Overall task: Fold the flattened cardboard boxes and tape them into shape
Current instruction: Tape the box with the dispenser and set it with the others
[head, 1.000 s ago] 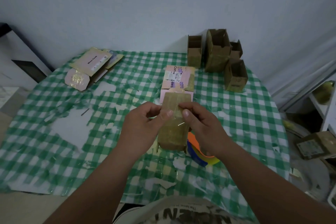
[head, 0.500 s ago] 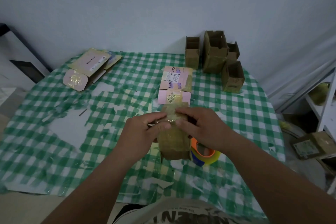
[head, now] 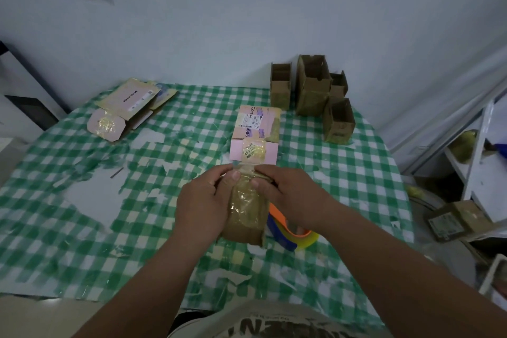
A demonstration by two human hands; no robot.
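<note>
A brown box (head: 248, 211) is gripped by the left hand (head: 203, 206) and right hand (head: 290, 195); four folded boxes (head: 312, 90) are finished, flattened boxes (head: 129, 107) are left.

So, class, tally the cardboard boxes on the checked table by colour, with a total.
Brown, standing open at the far edge: 4
Brown, held in both hands: 1
Pink, assembled: 1
Pink, flattened: 1
Total: 7

My right hand (head: 290, 195) hides most of the tape roll (head: 295, 230) at four o'clock; I can't read the pink box (head: 256, 132) label.
</note>
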